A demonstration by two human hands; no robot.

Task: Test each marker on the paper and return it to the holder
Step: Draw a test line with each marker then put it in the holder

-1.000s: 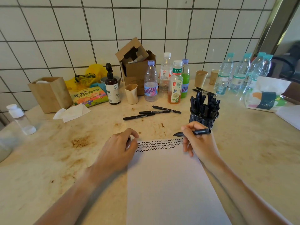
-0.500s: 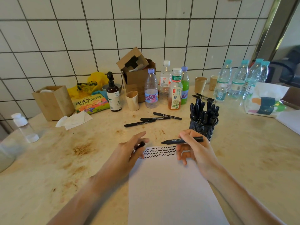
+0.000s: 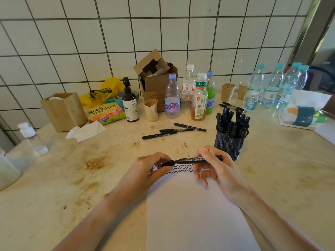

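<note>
Recapping step: your left hand (image 3: 154, 167) pinches the cap (image 3: 167, 163) onto the marker (image 3: 196, 159), your right hand (image 3: 215, 165) grips the barrel, just above the paper (image 3: 192, 211). Next: seat cap, drop it in the holder (image 3: 230, 142) right of paper.

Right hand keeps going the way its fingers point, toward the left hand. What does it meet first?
Likely the left hand, which pinches the cap at the end of the marker that the right hand holds. Nothing shows between the two hands above the paper, though depth is hard to judge.
</note>
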